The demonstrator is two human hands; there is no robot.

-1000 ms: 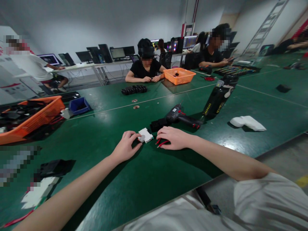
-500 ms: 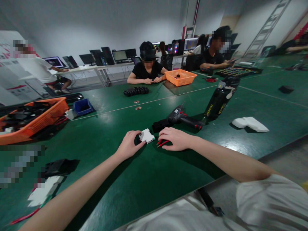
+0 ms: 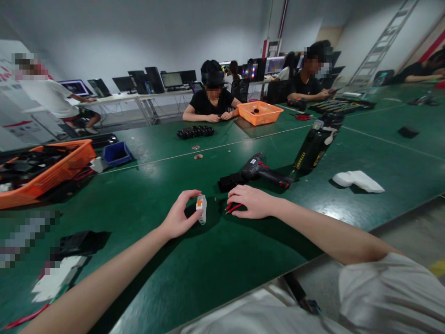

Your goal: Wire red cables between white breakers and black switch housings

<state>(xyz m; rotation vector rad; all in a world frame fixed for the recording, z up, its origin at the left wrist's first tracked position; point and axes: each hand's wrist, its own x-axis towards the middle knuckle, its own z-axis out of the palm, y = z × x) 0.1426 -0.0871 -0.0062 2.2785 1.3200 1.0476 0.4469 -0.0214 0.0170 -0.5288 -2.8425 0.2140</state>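
My left hand (image 3: pixel 180 214) grips a small white circuit breaker (image 3: pixel 202 209) between thumb and fingers, just over the green table (image 3: pixel 208 278). The breaker's narrow face with an orange toggle shows, turned upright. To its right, my right hand (image 3: pixel 252 201) is closed round short red wires (image 3: pixel 233 208), whose bare tips point left from under the fingers. Part of the wires is hidden by the palm. Behind my right hand lies a black cordless drill (image 3: pixel 257 169) on its side.
A black bottle-like canister (image 3: pixel 314 146) leans beyond the drill, with a white moulded piece (image 3: pixel 359 181) to the right. At left are an orange basket (image 3: pixel 66 174) of black parts, a blue bin (image 3: pixel 116 154) and white modules (image 3: pixel 59 278). Across the table, a person (image 3: pixel 212 99) works beside an orange tray (image 3: pixel 260 113).
My left hand has turned the circuit breaker from its broad flat side to its narrow face and shifted it slightly left, away from the wires. My right hand has hardly moved.
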